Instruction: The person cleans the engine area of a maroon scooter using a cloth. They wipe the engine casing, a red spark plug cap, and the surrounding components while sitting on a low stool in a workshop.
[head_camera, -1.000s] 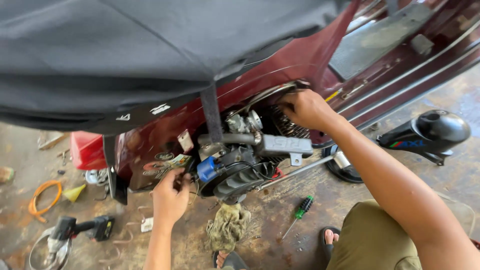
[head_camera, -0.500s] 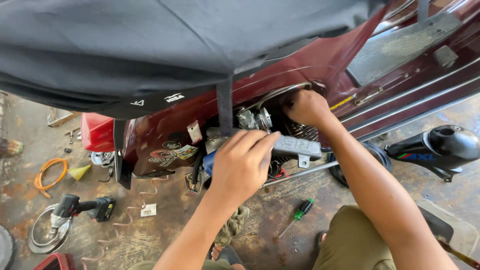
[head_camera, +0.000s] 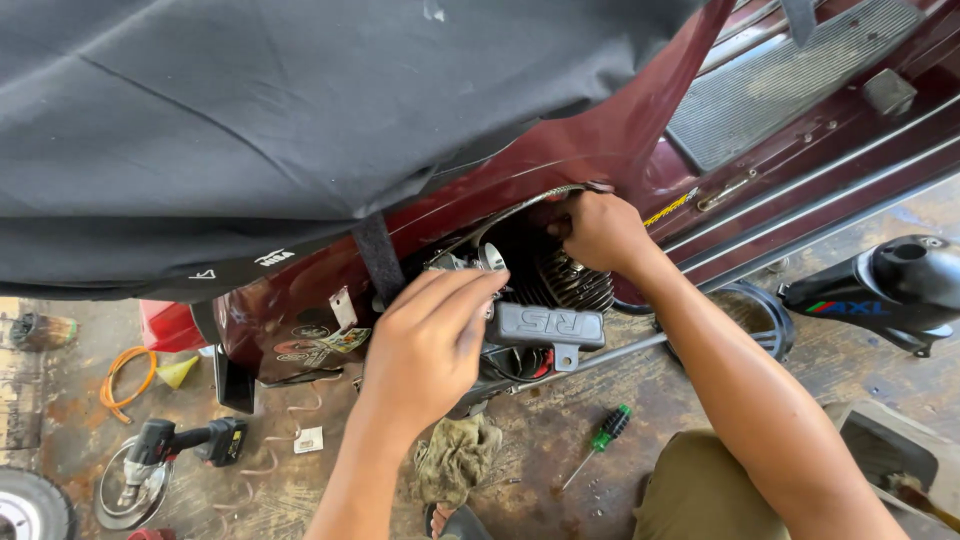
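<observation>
Most of the upper frame is taken up by a big black cover (head_camera: 250, 120) draped over a maroon scooter (head_camera: 600, 150), so a good chunk of the bodywork is just hidden, and both are cut off by the picture's edges. Only the opened side of the engine bay (head_camera: 545, 270) can be seen, and it's dark in there, so the finned cylinder is about all that's readable. A ribbed footboard panel (head_camera: 770, 85) is seen top right. A black helmet-like thing (head_camera: 890, 285) is parked on the stained concrete floor (head_camera: 560, 440) at the right edge, partly cropped. The right hand (head_camera: 600, 232) is tucked up at the rim of the opening, fingers curled in; what's being gripped, if anything, can't be made out since the fingertips are buried in shadow. The left hand (head_camera: 430, 345) is stretched toward the engine with fingers held straight and together, tips resting at a grey cast cover (head_camera: 545, 325) low in the bay; nothing is clamped in it as far as can be told. Whatever sits under that palm is blocked from view. A dirty rag (head_camera: 458, 455) is lying on the floor just below the left wrist, a cordless power tool (head_camera: 185, 445) is left further over, and a small green-handled screwdriver (head_camera: 597, 440) is lying near the knee.
</observation>
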